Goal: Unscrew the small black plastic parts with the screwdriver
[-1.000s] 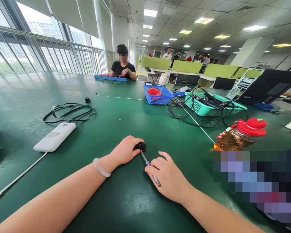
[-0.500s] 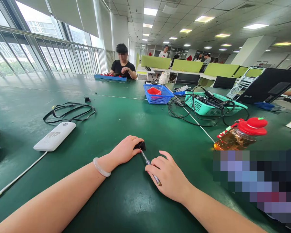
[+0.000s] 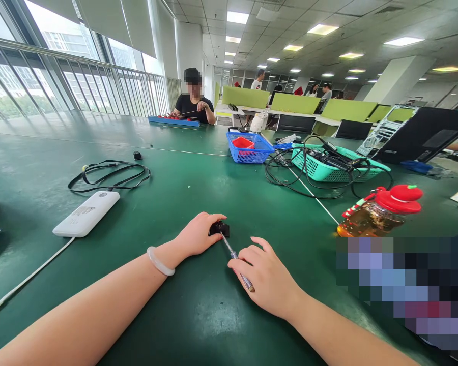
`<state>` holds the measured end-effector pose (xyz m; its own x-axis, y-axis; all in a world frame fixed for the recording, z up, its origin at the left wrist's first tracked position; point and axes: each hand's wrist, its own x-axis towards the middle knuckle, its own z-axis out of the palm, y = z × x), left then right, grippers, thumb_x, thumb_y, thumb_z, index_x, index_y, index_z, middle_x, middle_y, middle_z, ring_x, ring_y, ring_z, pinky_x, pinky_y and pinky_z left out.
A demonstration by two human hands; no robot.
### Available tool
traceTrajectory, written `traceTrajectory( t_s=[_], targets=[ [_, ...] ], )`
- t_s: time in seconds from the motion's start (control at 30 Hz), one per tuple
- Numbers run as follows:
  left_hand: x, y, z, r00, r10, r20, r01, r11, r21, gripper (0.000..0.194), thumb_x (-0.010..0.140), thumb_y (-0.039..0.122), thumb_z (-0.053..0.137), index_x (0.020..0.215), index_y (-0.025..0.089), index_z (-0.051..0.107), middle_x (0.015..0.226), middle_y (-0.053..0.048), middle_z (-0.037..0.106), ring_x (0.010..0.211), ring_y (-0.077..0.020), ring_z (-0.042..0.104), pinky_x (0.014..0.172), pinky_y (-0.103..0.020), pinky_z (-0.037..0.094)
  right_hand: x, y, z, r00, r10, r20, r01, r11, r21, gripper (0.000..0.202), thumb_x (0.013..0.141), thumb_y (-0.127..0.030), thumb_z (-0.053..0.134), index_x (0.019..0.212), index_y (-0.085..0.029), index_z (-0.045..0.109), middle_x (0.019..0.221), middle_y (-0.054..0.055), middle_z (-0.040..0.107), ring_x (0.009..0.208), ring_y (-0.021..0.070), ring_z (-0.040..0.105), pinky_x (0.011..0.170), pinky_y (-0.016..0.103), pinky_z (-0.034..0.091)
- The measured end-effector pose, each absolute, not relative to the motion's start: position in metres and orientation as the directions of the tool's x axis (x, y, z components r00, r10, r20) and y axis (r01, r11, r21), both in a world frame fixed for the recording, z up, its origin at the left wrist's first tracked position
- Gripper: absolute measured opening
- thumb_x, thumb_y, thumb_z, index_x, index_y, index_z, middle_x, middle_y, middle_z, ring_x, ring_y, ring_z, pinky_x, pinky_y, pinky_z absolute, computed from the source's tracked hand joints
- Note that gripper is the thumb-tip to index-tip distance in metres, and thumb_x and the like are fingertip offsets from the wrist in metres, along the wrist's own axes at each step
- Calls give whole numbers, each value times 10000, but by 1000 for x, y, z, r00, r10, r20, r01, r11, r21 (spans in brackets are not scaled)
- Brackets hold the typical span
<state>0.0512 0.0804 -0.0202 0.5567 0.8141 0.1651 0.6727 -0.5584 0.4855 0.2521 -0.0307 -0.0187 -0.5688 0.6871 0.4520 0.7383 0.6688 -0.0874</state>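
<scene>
On the green table, my left hand grips a small black block-like part between thumb and fingers. What kind of part it is cannot be made out. My right hand is closed on a slim screwdriver with a clear handle, its index finger lifted away. The tip of the shaft meets the black part near my left thumb. Part of the handle is covered by my right fingers.
A white power bank and a looped black cable lie left. Further back are a blue basket and a green basket with cables. At right stands a red-lidded bottle. A person sits across the table.
My left fingers have shifted slightly on the black part, showing more of its top. The screwdriver and my right hand look nearly the same. The person opposite has raised a hand slightly.
</scene>
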Motion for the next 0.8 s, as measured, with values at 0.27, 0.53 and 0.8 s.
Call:
traceTrajectory(
  t_s=[0.27,0.53,0.8],
  targets=[
    [51,79,-19,548,819,169,683,-555,474,478,812,287,648,1280,249,560,1138,-73,662,1087,-252,584,960,-403,483,249,-30,-15,-532,680,505,739,664,-116,147,902,-146,518,916,-224,642,751,-13,613,718,140,567,1035,438,344],
    [52,79,-17,572,803,169,674,-577,461,421,824,299,649,1238,242,593,1129,-60,681,1098,-256,572,977,-421,473,248,-30,-14,-514,699,498,731,660,-172,94,892,-178,546,952,-212,610,819,3,661,750,161,591,1021,455,362],
    [49,80,-19,592,782,198,644,-606,468,381,847,336,631,1217,249,603,1119,-56,686,1087,-252,577,973,-417,472,249,-31,-13,-515,707,485,722,663,-199,124,893,-157,529,985,-205,595,863,22,682,776,172,618,1015,468,376]
  ],
)
